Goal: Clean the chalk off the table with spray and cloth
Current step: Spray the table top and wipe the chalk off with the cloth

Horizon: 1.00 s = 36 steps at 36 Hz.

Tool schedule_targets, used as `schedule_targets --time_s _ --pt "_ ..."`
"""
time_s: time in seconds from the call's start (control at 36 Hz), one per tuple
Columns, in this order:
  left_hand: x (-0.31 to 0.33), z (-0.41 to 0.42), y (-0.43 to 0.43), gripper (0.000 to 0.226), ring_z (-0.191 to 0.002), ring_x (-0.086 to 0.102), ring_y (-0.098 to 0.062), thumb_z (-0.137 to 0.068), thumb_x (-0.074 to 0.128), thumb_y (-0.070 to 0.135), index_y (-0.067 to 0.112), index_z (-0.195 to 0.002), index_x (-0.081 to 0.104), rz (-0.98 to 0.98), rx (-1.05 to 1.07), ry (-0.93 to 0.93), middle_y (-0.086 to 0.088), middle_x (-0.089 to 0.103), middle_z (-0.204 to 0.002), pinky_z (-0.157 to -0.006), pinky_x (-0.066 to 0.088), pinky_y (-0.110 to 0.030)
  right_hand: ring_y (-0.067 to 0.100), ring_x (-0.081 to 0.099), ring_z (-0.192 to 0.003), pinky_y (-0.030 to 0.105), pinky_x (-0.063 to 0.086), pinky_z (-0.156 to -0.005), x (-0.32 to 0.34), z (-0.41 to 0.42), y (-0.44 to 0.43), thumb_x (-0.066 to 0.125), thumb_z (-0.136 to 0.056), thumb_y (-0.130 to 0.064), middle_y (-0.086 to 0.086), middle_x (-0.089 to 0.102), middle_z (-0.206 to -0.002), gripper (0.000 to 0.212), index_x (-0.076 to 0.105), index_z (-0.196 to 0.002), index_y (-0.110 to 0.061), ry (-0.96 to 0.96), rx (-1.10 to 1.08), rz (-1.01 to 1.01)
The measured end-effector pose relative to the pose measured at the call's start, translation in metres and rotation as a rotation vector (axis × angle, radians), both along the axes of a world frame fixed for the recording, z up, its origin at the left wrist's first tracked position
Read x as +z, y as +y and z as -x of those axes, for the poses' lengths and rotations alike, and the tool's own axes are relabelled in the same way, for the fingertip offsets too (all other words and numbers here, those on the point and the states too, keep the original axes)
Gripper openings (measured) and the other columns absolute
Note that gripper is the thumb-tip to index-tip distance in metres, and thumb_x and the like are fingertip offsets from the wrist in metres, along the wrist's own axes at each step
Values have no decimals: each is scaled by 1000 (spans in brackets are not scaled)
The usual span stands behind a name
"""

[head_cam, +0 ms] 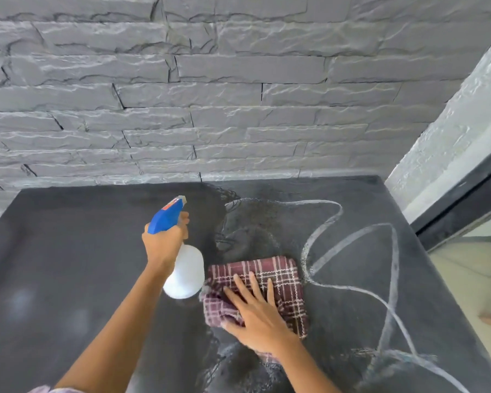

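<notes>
Head view: we look down on one dark table point(68, 251) that stands against a grey stone wall point(210, 95). Its left part is matt, with a few faint pale smudges.

Left of the middle we see the left hand point(162, 242), its fingers curled round the neck of one spray bottle point(186, 272), with a fingertip showing at the front under the blue head. The bottle has a white, cloudy body and a blue trigger head with a pale nozzle. It is held tilted over the table, with the nozzle toward the wall and the round base toward us.

Just right of the bottle lies one cloth point(284, 276), maroon with a white check, folded and a little bunched at its near left corner. The right hand point(255, 313) lies flat on its near half, fingers straight and slightly spread, pressing it to the table; nothing is pinched. We count two hands in all.

Around and beyond the cloth the surface is darker and shiny with wet, and thin runs edge this wet patch point(253, 222). To the right, the chalk lines point(343, 245) loop in broad white strokes across the right part of the table, from near the wall to the near edge, and one stroke passes just beside the cloth's right edge.
</notes>
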<state>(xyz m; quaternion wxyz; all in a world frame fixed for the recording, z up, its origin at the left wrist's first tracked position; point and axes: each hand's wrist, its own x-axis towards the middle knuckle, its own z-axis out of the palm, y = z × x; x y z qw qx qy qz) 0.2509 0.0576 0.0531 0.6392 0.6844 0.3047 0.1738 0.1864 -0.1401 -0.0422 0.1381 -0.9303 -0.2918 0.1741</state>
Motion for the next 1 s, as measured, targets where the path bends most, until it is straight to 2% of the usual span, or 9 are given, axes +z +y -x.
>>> schedule_targets --time_s 0.11,0.19,0.25,0.33,0.47,0.58,0.75,0.86,1.0 --pt "-8 -15 15 42 -74 58 -13 -68 51 3 42 -69 68 -73 4 -15 10 67 -85 -65 44 -23 29 -18 -142 59 -21 -105 -19 -13 6 22 -81 -77 -7 -9 -157 74 15 -146 -42 -110 -47 30" --pt "-17 -24 20 38 -78 59 1 -68 52 -1 35 -67 65 -165 36 -41 20 68 -74 -71 43 -19 27 -18 -142 59 -22 -105 -23 -43 9 12 -77 -84 -9 -11 -156 78 11 -146 -46 -161 -66 71" --pt "-23 -27 21 29 -75 58 11 -68 50 0 24 -72 66 -237 31 -91 20 67 -69 -68 41 -6 25 -18 -143 58 -24 -105 -25 -72 11 10 -76 -84 -10 -12 -157 78 8 -145 -47 -182 -101 91" --pt "-33 -32 23 20 -70 60 8 -70 49 2 8 -79 66 -259 42 -165 17 64 -70 -64 40 -1 24 -17 -143 58 -19 -106 -29 -123 20 12 -76 -84 -9 -9 -158 78 7 -145 -48 -188 -156 102" --pt "-46 -35 20 19 -69 63 4 -71 47 10 25 -75 59 -192 85 -234 7 62 -76 -66 45 -7 32 -15 -143 65 -13 -105 -31 -190 53 14 -77 -83 -3 -10 -158 82 8 -147 -42 -176 -199 170" --pt "-50 -36 22 19 -72 63 7 -72 48 8 9 -83 63 -206 88 -241 19 66 -68 -66 44 -6 35 -15 -143 68 -11 -106 -26 -184 71 17 -82 -77 -2 -7 -159 76 8 -148 -41 -200 -76 155" --pt "-56 -35 27 27 -76 63 -2 -70 47 4 29 -75 58 -277 78 -257 26 66 -71 -79 47 -18 27 -9 -145 62 -10 -110 -31 -128 28 13 -87 -74 -10 2 -158 65 18 -144 -45 -240 110 63" --pt "-55 -36 25 30 -75 63 -1 -70 48 6 33 -74 59 -254 79 -274 25 67 -70 -80 48 -18 23 -13 -144 54 -19 -109 -35 -150 4 11 -84 -78 -15 -1 -157 67 9 -144 -49 -224 -24 86" --pt "-55 -36 21 37 -75 62 3 -68 48 6 41 -67 62 -230 90 -283 25 67 -66 -75 43 -6 32 -8 -144 65 -6 -107 -29 -230 38 14 -83 -76 -6 -3 -159 73 7 -148 -41 -190 -252 154"
